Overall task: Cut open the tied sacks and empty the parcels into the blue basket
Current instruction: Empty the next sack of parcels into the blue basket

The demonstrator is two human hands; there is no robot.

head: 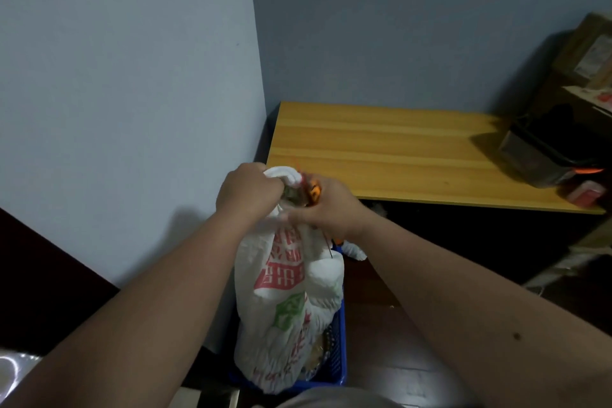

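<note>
A white woven sack (284, 305) with red and green print stands upright in the blue basket (337, 351) on the floor. My left hand (248, 190) grips the bunched white neck of the sack at its top. My right hand (326, 209) is closed on an orange-handled cutter (314, 190) held right against the tied neck; its blade is blurred and mostly hidden. A thin dark strand hangs down from under my right hand. Brownish parcels show in the basket beside the sack's bottom.
A yellow wooden table (397, 149) stands behind the basket against the blue wall. A dark box (543, 156) and a red item sit on its right end, with cardboard boxes (589, 53) stacked beyond. A white bag (354, 250) lies under the table.
</note>
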